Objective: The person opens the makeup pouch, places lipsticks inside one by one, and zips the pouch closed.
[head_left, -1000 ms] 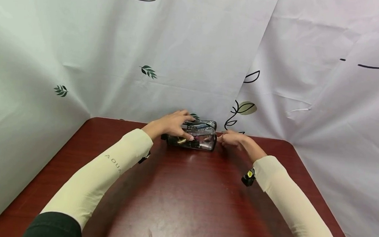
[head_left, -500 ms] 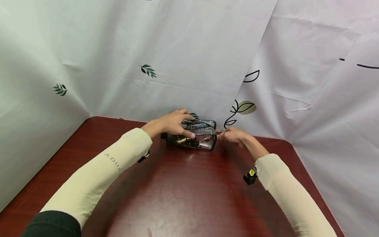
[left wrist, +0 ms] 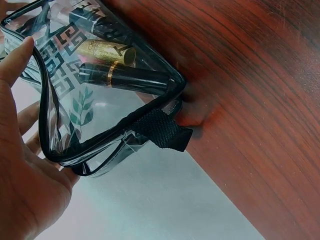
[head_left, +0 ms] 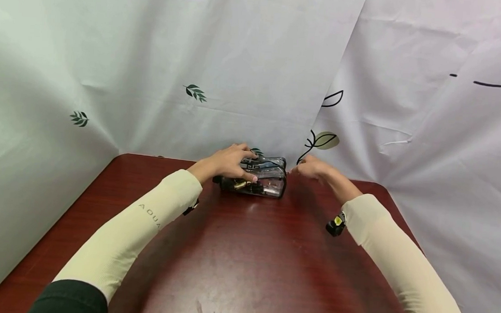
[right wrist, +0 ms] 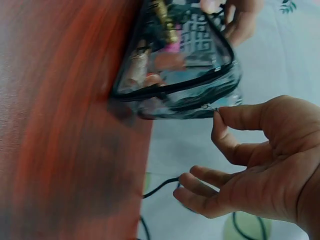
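Note:
A clear cosmetic bag (head_left: 270,183) with black piping stands at the far edge of the table. My left hand (head_left: 227,162) holds its left part from above, thumb on the near side and fingers over the far side. At the bag's right end, my right hand (right wrist: 280,155) pinches a small zipper pull (right wrist: 215,108) between thumb and index finger. Through the clear wall in the left wrist view show a black tube with a gold band (left wrist: 122,78) and a gold tube (left wrist: 107,52). A black fabric tab (left wrist: 162,131) sticks out from the bag's left end.
The bag rests on a reddish-brown wooden table (head_left: 243,253). Close behind it hangs a white cloth backdrop (head_left: 256,79) printed with leaves, which also encloses both sides. Each wrist carries a small black camera, the right one (head_left: 335,224) plainly seen.
My right hand has risen along the bag's right end and shifted slightly to the right. The left hand and the bag have stayed almost still.

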The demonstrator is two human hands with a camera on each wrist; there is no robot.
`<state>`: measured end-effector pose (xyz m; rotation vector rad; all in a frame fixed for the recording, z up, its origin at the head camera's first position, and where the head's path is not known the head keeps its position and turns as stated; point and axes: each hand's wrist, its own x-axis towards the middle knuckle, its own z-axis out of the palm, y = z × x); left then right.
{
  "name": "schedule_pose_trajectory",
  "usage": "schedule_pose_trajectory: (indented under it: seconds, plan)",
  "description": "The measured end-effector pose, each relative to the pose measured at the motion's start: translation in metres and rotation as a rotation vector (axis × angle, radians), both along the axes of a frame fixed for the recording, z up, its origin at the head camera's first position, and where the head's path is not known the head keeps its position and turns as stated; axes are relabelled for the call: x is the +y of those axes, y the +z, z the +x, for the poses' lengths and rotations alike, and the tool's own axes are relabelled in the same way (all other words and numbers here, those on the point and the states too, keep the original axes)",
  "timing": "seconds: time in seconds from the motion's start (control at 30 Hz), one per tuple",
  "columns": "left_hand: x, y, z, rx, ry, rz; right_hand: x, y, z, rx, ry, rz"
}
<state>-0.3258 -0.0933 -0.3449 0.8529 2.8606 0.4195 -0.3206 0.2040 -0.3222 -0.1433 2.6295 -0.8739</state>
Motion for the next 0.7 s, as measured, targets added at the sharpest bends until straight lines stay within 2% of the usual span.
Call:
schedule_pose_trajectory:
  seconds: [0.2,0.33,0.53,0.7]
  plan:
    - [0.001,0.0,0.001,0.005,0.007,-0.017,-0.016,0.023,0.006,0.02,0.017,0.092]
    - [0.003,0.001,0.001,-0.002,0.014,-0.024,-0.029,0.033,0.01,0.058,0.047,0.137]
    - [0.005,0.0,-0.001,-0.004,0.019,-0.035,-0.049,0.04,0.012,0.099,0.091,0.172]
    - [0.007,0.0,0.0,0.004,0.019,-0.034,-0.064,0.041,0.01,0.147,0.103,0.282]
